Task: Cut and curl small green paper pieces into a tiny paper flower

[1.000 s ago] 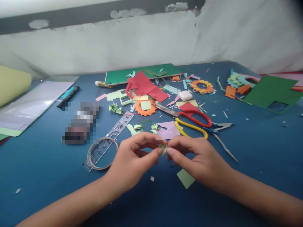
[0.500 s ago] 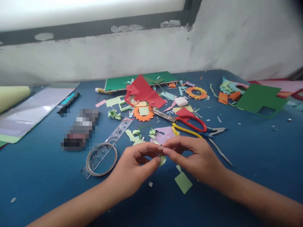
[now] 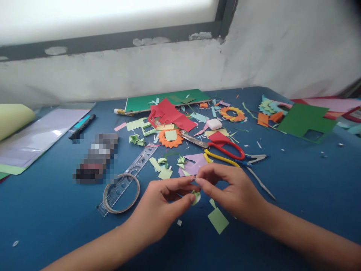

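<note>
My left hand (image 3: 166,205) pinches a small light green paper piece (image 3: 196,197) between its thumb and fingers. Close against its fingertips, my right hand (image 3: 229,184) has thumb and index finger pressed together; whatever lies between them is too small to make out. A light green paper square (image 3: 218,221) lies on the blue table below the hands. Just beyond the fingers are a lilac paper piece (image 3: 197,162) and small folded green pieces (image 3: 181,161). Scissors with red and yellow handles (image 3: 231,146) lie behind my right hand.
A tape roll (image 3: 138,192) rests on a clear ruler (image 3: 139,163) at the left. Red paper (image 3: 172,114), orange paper rings (image 3: 170,138) and a white eraser (image 3: 214,124) lie further back. A compass (image 3: 256,158) and dark green paper (image 3: 306,120) are at the right.
The green piece shows a little more between my fingers, and my left fingers have straightened slightly. The whole view has shifted a little.
</note>
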{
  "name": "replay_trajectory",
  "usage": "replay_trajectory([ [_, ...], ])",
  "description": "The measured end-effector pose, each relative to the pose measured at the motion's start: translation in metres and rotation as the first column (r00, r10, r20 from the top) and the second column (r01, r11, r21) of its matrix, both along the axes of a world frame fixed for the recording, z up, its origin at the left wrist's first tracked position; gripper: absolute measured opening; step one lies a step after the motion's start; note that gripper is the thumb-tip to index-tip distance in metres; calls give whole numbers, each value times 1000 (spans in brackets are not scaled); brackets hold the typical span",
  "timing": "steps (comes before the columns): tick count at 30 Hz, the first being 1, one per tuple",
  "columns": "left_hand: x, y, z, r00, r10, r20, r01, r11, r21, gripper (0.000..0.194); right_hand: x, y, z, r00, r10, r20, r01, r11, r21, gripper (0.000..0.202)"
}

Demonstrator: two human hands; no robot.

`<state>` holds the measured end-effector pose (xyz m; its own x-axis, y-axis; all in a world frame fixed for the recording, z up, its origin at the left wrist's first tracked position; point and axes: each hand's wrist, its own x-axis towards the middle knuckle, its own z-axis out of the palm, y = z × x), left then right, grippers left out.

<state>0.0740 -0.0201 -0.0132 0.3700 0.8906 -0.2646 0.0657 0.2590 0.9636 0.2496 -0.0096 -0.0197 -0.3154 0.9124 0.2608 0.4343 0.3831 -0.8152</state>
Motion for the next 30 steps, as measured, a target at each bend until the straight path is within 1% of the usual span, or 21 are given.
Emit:
replay_trajectory([
  [3,0,0,1,1000,20,3,-20,1000,-24,30,2,-2,2,1000,-6,18,4,998,65,8],
  [6,-2,3,4,997,79,-23,-81,995,-59,37,6,-3,5,999,-18,51,11,991,136,10],
  [7,-2,4,5,995,93,-31,-95,994,-63,39,7,-4,5,998,-3,66,-8,987,163,10],
  [9,-3,5,7,995,98,-36,-100,993,-60,39,11,-4,5,991,69,114,-94,969,228,8],
  [10,-4,6,8,995,97,-33,-99,993,-61,38,12,-3,4,982,98,160,-138,956,258,4],
  [13,-4,6,9,995,95,-15,-96,993,-74,32,14,-3,2,959,120,257,-204,921,332,3],
  [18,-3,4,7,996,89,16,-88,994,-72,24,13,-4,3,939,121,322,-235,910,342,6],
  [23,-4,3,7,997,73,39,-70,995,-72,24,15,-4,5,901,182,394,-331,874,355,8],
  [30,-4,2,8,999,48,4,-48,998,-50,24,16,-4,7,877,170,450,-346,872,345,11],
])
